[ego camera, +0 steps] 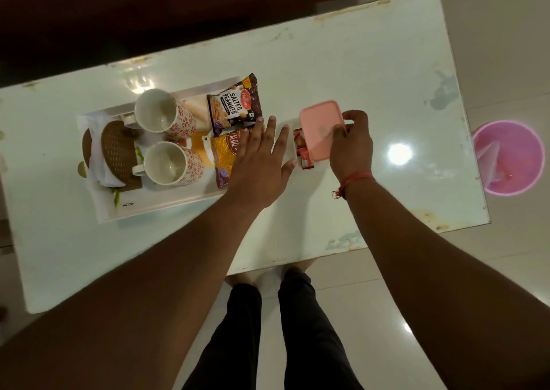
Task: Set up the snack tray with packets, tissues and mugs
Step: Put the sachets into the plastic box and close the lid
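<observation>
My L hand [262,163] lies flat, fingers spread, on the yellow packet [224,154] at tray [154,208] edge. R hand [352,145] pinches pink lid [320,129] tilted over red box [302,151] on table [372,71]. Two mugs [157,111], tissues [99,148] in tray w/ peanut packet [235,103] furthest.

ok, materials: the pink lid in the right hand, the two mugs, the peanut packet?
Pink lid: looks like matte plastic, thin, uniformly coloured. Mugs: likely glazed ceramic, glossy white inside, red printed pattern. Salted peanuts packet: printed plastic film, probably; slight sheen, crimped edge.
</observation>
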### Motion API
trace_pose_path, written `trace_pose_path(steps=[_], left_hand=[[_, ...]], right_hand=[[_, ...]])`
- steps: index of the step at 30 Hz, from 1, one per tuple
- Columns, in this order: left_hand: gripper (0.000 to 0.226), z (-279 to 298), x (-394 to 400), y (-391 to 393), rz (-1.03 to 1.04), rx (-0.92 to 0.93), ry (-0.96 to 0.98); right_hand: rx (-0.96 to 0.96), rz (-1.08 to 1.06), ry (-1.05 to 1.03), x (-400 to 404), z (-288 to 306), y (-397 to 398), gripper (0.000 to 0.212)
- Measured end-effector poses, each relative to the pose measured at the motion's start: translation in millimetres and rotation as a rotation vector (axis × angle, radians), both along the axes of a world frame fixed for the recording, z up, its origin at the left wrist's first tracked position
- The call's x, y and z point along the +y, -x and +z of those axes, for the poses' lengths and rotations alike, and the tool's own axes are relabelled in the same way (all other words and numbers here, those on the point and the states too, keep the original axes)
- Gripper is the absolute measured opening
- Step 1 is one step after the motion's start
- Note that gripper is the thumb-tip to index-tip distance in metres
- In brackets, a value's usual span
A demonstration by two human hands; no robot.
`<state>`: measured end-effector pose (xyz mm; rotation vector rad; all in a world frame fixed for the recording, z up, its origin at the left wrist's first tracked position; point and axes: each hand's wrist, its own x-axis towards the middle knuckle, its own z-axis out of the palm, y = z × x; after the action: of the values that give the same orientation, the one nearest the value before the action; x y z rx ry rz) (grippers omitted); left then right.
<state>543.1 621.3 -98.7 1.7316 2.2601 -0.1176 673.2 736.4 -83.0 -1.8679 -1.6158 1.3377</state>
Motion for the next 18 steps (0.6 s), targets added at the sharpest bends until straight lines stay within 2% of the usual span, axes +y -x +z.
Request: trace_pose_path(steps=[3, 5, 9, 14, 18], left_hand=[[0.066, 1, 4, -6, -0.011, -0.032, -0.009], [0.062, 2, 7, -13, 0.017, -0.131, -0.034], [0.052, 8, 20, -24, 0.243, -0.369, -0.077], [0.034, 12, 39, -27, 0.533, -0.491, -0.085], [0.030, 10, 49, -30, 0.640, -0.535, -0.043]], right_hand=[[-0.033, -0.086, 0.013, -7, -9, 7, 0.017], [-0.030, -0.140, 0.038, -10, -13, 11, 0.010], [-0.064, -0.209, 0.007, -13, -16, 15, 0.008], [-0.153, -0.133, -0.018, -20, -23, 10, 0.010], [-0.224, -0.045, -0.072, -20, -27, 5, 0.015]])
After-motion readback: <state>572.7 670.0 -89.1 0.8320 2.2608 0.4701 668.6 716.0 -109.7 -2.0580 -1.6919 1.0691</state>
